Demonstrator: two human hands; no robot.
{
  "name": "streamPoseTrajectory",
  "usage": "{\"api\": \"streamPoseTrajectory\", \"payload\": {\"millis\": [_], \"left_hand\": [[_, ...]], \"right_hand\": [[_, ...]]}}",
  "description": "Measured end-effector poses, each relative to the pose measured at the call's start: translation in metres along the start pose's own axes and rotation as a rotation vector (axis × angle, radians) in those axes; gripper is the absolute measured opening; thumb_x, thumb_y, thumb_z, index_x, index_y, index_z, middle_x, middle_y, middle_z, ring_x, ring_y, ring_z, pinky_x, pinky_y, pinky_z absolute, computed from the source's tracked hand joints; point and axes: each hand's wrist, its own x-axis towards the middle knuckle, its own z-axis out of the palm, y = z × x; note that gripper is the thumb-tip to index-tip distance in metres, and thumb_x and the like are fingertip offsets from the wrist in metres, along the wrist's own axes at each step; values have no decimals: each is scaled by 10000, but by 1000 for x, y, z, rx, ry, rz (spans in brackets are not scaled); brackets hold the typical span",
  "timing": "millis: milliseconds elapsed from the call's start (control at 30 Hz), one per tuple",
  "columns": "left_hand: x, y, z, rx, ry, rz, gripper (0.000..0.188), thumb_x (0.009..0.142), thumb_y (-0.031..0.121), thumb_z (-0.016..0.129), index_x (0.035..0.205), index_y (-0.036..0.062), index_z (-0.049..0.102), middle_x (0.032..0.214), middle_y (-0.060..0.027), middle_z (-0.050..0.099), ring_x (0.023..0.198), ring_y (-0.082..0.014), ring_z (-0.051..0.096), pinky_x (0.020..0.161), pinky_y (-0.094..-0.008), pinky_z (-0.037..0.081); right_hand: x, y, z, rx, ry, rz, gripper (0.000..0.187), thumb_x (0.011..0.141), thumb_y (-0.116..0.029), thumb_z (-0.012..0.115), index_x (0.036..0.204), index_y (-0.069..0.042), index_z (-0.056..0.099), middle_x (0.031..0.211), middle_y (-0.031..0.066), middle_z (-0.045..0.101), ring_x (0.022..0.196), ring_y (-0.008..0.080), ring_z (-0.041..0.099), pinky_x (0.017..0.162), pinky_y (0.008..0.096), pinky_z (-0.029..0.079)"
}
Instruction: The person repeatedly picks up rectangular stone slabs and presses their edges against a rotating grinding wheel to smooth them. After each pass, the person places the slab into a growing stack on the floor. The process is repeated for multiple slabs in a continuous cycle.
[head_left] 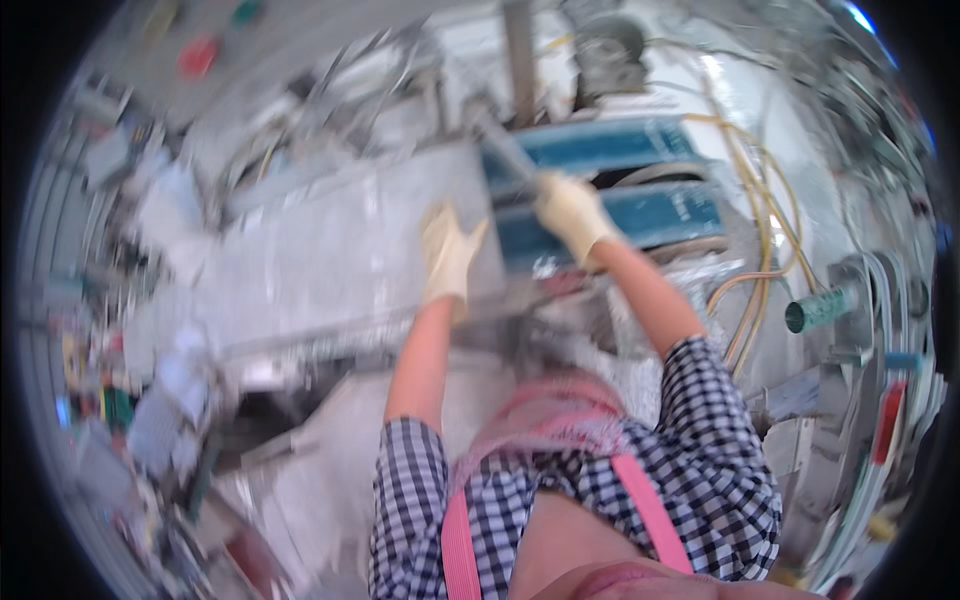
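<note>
My left hand (pixel 449 255), in a cream glove, lies over the pale grey tabletop (pixel 320 240) with its thumb apart from the fingers and nothing seen in it. My right hand (pixel 574 214), gloved the same way, is closed round the near end of a long, pale, metal-looking bar (pixel 506 148). The bar slants away to the far left; blur hides what its far end meets. Under and beside my right hand are two blue panels, the far one (pixel 610 148) and the near one (pixel 650 214), with a dark gap between them.
Beyond the panels stand an upright brown post (pixel 519 60) and a dark round machine part (pixel 610 55). Yellow hoses (pixel 770 205) loop down on the right, close to a green mesh-like tube (pixel 815 310). Blurred pale bundles (pixel 175 390) crowd the left side.
</note>
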Motion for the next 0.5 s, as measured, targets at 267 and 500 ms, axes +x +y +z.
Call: {"api": "streamPoseTrajectory", "payload": {"millis": [267, 500], "left_hand": [[102, 110, 56, 401, -268, -449, 1111, 727, 618, 791, 1569, 79, 305, 1626, -192, 291, 1521, -335, 225, 1160, -649, 139], [122, 112, 62, 362, -486, -374, 1127, 699, 582, 821, 1549, 40, 315, 1590, -205, 333, 1492, -375, 273, 1101, -667, 296]], "right_hand": [[37, 28, -73, 133, -97, 117, 228, 868, -76, 525, 1049, -65, 663, 970, 236, 710, 920, 437, 684, 814, 521, 530], [25, 45, -86, 154, -208, 159, 272, 869, -74, 519, 1102, -47, 658, 988, 236, 707, 942, 445, 678, 832, 517, 528]]}}
